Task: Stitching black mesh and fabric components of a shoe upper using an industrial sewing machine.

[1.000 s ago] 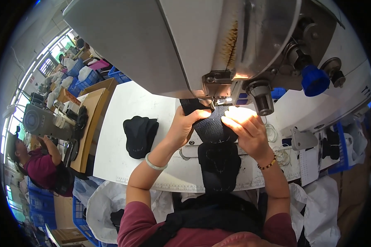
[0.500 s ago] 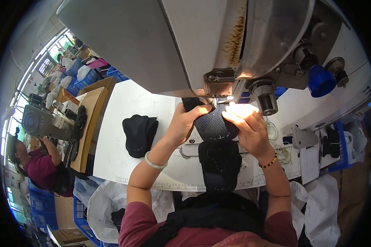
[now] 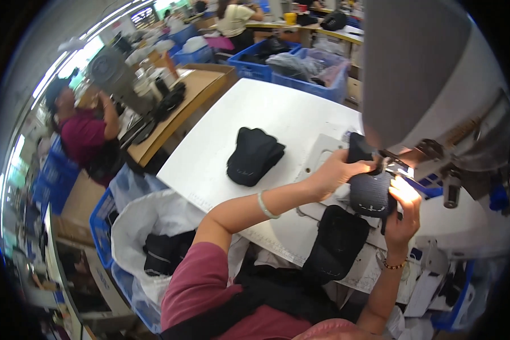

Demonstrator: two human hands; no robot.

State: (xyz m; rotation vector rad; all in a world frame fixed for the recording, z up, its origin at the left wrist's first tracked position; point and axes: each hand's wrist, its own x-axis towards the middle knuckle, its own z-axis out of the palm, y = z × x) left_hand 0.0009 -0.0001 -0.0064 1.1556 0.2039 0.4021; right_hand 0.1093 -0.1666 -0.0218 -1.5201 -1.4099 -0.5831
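Note:
A black textured fabric piece (image 3: 369, 195) with white marks along its lower edge lies under the head of a sewing machine (image 3: 416, 62). My left hand (image 3: 335, 174) pinches its left side, thumb on top, close to the lit needle area. On the other side my right hand (image 3: 403, 212) grips the edge, its fingertips bright under the lamp. Another black fabric piece (image 3: 337, 241) lies nearer to me, over the front edge of the white table (image 3: 209, 161). Farther left rests a small pile of black fabric pieces (image 3: 255, 157). The needle's tip is too small to make out.
A white-lined bin (image 3: 130, 221) holding black fabric (image 3: 167, 252) stands below the table's left edge. Blue crates (image 3: 311, 79) with bagged goods are behind the table. At the left a person (image 3: 88, 127) in a maroon top sits by another machine (image 3: 116, 76).
My view has swung left, so the machine and my hands appear farther right and more of the room shows. Both hands still hold the fabric piece at the machine.

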